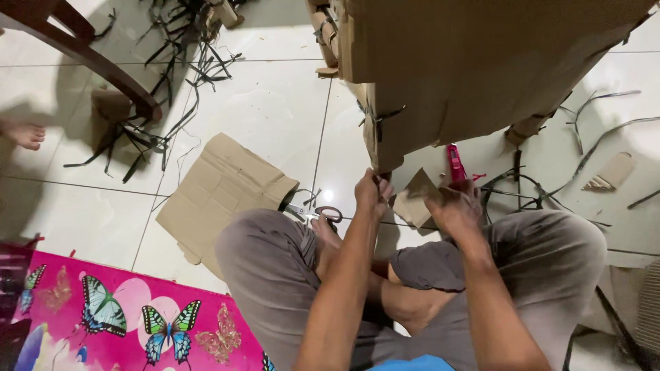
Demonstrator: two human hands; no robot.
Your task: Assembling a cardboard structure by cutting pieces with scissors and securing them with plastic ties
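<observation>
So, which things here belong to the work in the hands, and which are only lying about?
In the work:
left hand at the corner of the big brown cardboard structure
right hand holding a small brown cardboard piece

Lying about:
flat brown cardboard sheet
scissors
pink cutter
black strap scraps
pink butterfly mat

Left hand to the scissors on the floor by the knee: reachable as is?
Probably yes. The scissors lie uncovered on the tile just left of the left hand, beside the loose cardboard sheet. But that hand's fingers are pinching the big cardboard structure.
</observation>
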